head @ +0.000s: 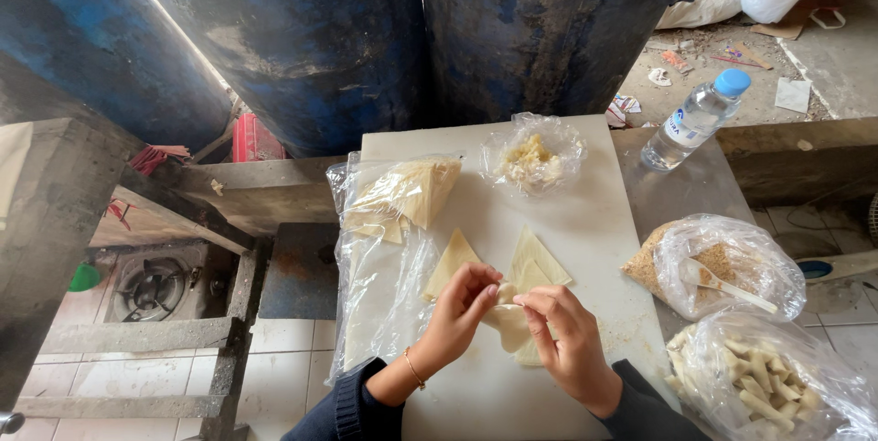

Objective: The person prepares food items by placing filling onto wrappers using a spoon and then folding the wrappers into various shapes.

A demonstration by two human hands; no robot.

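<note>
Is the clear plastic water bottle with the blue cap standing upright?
No, the clear plastic water bottle with the blue cap lies on its side on the grey counter.

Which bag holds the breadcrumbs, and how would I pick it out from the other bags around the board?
Start at the white cutting board and look off its right edge. The breadcrumb bag is the clear one below the water bottle. Unlike the bag of pale rolled sticks below it, it holds brown crumbs with a wooden spoon in it.
</note>
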